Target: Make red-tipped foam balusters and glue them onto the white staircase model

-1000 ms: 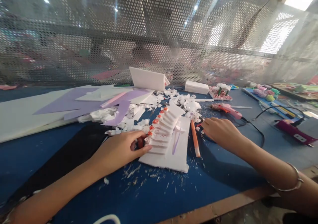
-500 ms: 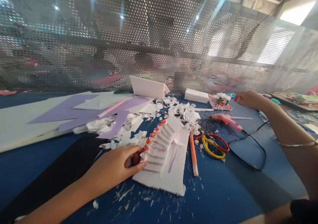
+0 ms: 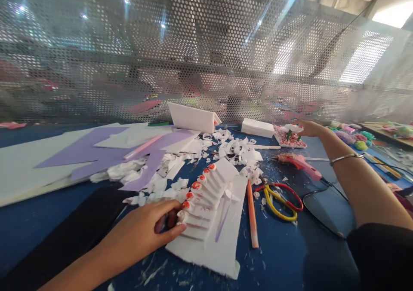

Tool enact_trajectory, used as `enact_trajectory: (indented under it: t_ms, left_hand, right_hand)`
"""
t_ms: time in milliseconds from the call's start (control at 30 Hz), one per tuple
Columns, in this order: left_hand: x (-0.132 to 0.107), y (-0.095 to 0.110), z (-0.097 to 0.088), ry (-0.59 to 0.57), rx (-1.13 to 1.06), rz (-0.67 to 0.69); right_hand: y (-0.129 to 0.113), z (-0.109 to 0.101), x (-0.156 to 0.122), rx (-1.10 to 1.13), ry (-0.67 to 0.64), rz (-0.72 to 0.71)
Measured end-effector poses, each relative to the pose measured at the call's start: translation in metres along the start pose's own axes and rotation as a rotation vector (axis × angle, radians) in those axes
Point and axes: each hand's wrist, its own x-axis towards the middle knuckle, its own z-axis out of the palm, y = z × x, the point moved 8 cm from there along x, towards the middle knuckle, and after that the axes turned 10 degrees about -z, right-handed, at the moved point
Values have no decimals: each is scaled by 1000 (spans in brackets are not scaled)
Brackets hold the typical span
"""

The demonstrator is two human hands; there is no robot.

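Note:
A small white stepped model (image 3: 201,205), like a curved staircase, lies on a torn-edged white foam sheet (image 3: 230,256). Red-topped white knobs line its left edge. My left hand (image 3: 158,224) is closed on its lower left edge, thumb and forefinger around a plain white knob. At the far right my right hand (image 3: 309,129) reaches out, its fingertips closed at a white flower (image 3: 291,128) with a green stem. The flower is over a small red-and-white speckled base (image 3: 286,141). Its fingertips are partly hidden.
White paper scraps (image 3: 238,147) spread across the middle. Right of the model are an orange marker (image 3: 252,215), scissors (image 3: 280,200) and a pink glue gun (image 3: 300,164) with a black cord. Purple and white sheets (image 3: 84,147) cover the left, before a perforated metal screen (image 3: 206,59).
My right hand has moved left and forward from beside the speckled base to the white flower. My left hand stays at the model. The view has shifted slightly.

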Motion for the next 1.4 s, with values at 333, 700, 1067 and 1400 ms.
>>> enact_trajectory:
  t_ms: [333,700,1067,1400]
  left_hand:
    - [-1,2,-5,11,11,6]
    - [-5,5,-17,103,-26,32]
    - [3,-8,-17,87,40,-23]
    - [3,-9,-12,116,17,-3]
  right_hand:
    - [-11,-6,10,-72,-206,125]
    - [-67,-64,33,-154,-59,46]
    - [-133,-139,50,-192,131,42]
    - [-128,-168,65,-167,252,103]
